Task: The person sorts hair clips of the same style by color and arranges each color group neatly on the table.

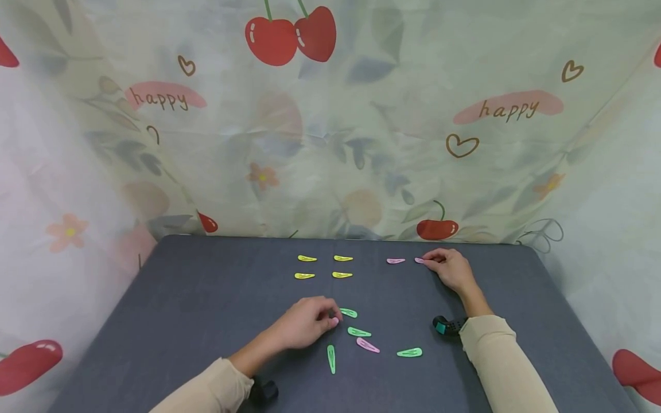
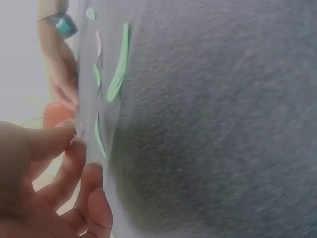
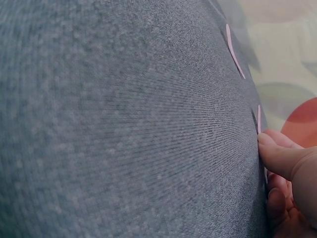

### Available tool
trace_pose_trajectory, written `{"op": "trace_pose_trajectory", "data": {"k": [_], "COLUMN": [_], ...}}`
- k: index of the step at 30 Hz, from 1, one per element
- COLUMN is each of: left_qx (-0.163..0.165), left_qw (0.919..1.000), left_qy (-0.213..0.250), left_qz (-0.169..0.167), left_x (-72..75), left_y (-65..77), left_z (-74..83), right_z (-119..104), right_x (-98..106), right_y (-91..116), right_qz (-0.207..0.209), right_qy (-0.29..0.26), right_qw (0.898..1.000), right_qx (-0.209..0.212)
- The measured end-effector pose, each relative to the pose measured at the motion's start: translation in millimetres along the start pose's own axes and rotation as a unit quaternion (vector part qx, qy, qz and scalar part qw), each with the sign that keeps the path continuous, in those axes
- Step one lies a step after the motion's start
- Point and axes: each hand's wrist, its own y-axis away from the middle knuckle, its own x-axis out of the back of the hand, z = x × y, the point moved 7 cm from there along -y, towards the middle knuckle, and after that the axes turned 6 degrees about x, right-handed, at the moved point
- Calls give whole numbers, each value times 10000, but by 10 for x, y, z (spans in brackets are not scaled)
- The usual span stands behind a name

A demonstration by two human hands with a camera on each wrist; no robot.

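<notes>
At the back right of the table, my right hand (image 1: 453,271) pinches the end of a pink hair clip (image 1: 420,261) between thumb and forefinger. The clip lies close to the tabletop, its held end hidden by the fingertips. Another pink clip (image 1: 396,261) lies just left of it. Over the middle of the table, my left hand (image 1: 306,322) has thumb and forefinger tips together, with a small pink hair clip (image 2: 79,130) mostly hidden between them. Beside its fingertips lies a green hair clip (image 1: 349,312); a second green clip (image 1: 358,332) is nearer the front.
Several yellow hair clips (image 1: 307,258) form two rows at the back. Nearer the front are a pink clip (image 1: 368,345), an upright-pointing green clip (image 1: 331,359) and a sideways green clip (image 1: 409,353). A patterned curtain (image 1: 330,143) hangs behind the grey table (image 1: 206,298).
</notes>
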Motion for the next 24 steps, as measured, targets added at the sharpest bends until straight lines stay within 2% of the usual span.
{"op": "trace_pose_trajectory", "data": {"k": [5,11,18,24], "left_qx": [225,250,389,302], "left_qw": [9992,9947,9862,9863], "left_qy": [227,670,1305,1247], "left_qz": [249,738,941,1039], "left_x": [85,186,238,202], "left_y": [-50,-169,-388,-637], "left_z": [34,64,103,208], "right_z": [15,10,-15,13], "right_x": [0,5,5,3], "right_y": [-12,-31,-19,-14], "right_qz": [-25,1,7,-12], "right_qy": [-4,-9,-15,-18], "right_qw": [10000,10000,10000,10000], "right_qx": [-6,-17,0,-14]}}
